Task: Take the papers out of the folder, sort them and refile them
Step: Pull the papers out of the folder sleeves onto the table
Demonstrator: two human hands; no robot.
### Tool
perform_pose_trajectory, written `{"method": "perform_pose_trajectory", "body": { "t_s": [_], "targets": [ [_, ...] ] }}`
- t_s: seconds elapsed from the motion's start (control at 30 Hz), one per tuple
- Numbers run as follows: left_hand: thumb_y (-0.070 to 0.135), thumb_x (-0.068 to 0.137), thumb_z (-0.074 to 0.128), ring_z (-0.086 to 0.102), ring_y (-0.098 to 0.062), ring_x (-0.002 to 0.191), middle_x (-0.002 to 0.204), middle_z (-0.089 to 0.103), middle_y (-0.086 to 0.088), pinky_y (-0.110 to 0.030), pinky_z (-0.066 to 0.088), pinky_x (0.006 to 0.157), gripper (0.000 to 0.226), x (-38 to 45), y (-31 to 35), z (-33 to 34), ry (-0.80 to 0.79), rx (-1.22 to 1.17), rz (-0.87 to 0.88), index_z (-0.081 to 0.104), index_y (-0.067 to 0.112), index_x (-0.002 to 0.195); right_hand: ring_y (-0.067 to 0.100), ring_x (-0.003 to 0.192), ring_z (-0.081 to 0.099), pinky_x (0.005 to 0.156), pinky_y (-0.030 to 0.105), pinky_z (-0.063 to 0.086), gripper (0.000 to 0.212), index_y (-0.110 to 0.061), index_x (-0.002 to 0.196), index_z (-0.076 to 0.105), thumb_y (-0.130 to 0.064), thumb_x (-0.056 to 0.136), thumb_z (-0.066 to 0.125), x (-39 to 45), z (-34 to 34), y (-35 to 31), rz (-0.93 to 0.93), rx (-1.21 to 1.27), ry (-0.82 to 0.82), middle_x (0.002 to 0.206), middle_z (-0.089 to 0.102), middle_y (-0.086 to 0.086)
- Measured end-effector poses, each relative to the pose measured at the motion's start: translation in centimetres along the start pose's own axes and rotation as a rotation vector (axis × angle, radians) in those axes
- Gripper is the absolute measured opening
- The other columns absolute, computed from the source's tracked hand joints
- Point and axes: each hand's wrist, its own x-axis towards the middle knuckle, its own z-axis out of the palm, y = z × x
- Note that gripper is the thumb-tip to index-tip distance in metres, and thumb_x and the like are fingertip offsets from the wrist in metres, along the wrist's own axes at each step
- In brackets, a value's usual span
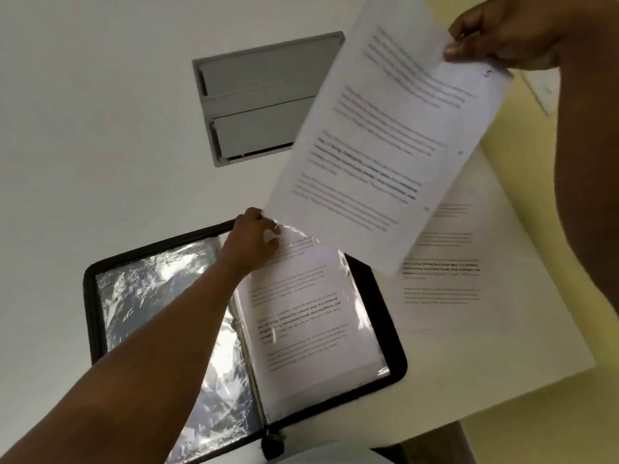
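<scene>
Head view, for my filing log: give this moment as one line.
right hand: pinches raised sheet | left hand: at sleeve top of open folder, grip unclear | loose sheet: on table

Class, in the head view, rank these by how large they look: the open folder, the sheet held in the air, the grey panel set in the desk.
1. Open folder, largest.
2. Held sheet, though nearness to the camera enlarges it.
3. Grey panel, smallest and partly hidden by the sheet.

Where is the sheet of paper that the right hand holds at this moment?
In the head view the sheet hangs at upper right, pinched by the right hand, above the open folder and the papers on the table.
</scene>
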Motion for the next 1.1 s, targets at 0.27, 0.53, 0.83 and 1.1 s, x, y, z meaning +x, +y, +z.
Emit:
{"method": "perform_pose_trajectory", "body": {
  "t_s": [0.27,0.53,0.83,1.1],
  "targets": [
    [0.012,0.080,0.074,0.051,-0.016,0.121,0.122,0.057,0.008,-0.012,0.028,0.093,0.016,0.7,1.8,0.8,0.015,-0.117,0.004,0.068,0.012,0.096,0.027,0.082,0.066,0.074,0.036,0.051,0.016,-0.015,0.100,0.070,-0.027,0.091,0.065,1.4,1.5,10.2,0.217,-0.354,-0.241,0.096,0.071,0.009],
    [0.009,0.078,0.076,0.056,-0.018,0.118,0.124,0.061,0.002,-0.040,0.046,0.100,0.017,1.5,3.6,1.4,-0.004,-0.155,0.071,0.068,0.017,0.091,0.028,0.098,0.062,0.091,0.040,0.049,0.023,-0.018,0.109,0.068,-0.032,0.092,0.063,3.0,7.5,19.0,0.230,-0.569,-0.296,0.105,0.067,0.009],
    [0.019,0.084,0.073,0.053,-0.010,0.116,0.123,0.060,0.010,-0.025,0.036,0.102,0.009,2.5,6.5,1.1,-0.132,-0.201,0.041,0.068,0.021,0.092,0.031,0.111,0.059,0.096,0.041,0.045,0.029,-0.012,0.110,0.067,-0.030,0.087,0.069,3.3,12.0,23.0,0.172,-0.314,0.232,0.114,0.067,0.009],
    [0.013,0.087,0.068,0.061,0.001,0.081,0.088,0.069,0.006,-0.003,0.042,0.069,0.003,1.2,7.7,-0.5,-0.034,-0.351,-0.023,0.069,0.016,0.088,0.019,0.080,0.067,0.078,0.035,0.055,0.027,-0.014,0.090,0.072,-0.040,0.088,0.064,0.3,21.4,12.8,-0.080,0.128,0.351,0.089,0.073,0.004]
  ]
}}
